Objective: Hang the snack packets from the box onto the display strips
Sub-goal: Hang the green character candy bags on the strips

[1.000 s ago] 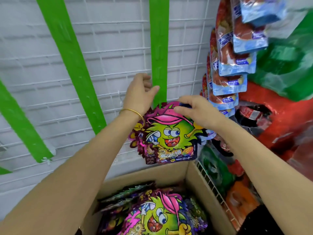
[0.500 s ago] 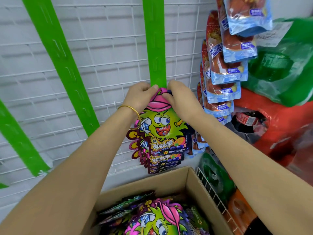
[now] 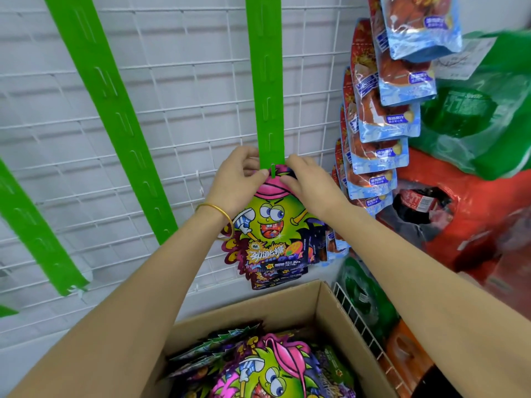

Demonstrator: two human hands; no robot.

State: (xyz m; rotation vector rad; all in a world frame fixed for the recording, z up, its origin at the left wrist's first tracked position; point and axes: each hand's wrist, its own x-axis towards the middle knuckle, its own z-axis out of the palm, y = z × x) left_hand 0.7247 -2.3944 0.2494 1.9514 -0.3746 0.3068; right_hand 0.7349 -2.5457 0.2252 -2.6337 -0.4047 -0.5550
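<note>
In the head view, the left hand [image 3: 235, 182] and right hand [image 3: 304, 182] met at the pink top of a green cartoon snack packet [image 3: 270, 222], each hand's fingers [image 3: 257, 174] pinching its upper edge against the middle display strip [image 3: 265, 81], where a green tab poked through. More packets hung behind it. The cardboard box [image 3: 287, 308] below held further packets [image 3: 267, 369]. Blue packets [image 3: 382, 133] hung to the right.

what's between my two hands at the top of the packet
A small green tab of the middle display strip, standing in front of the top of the snack packet, between the left hand and right hand; the head view shows it.
</note>
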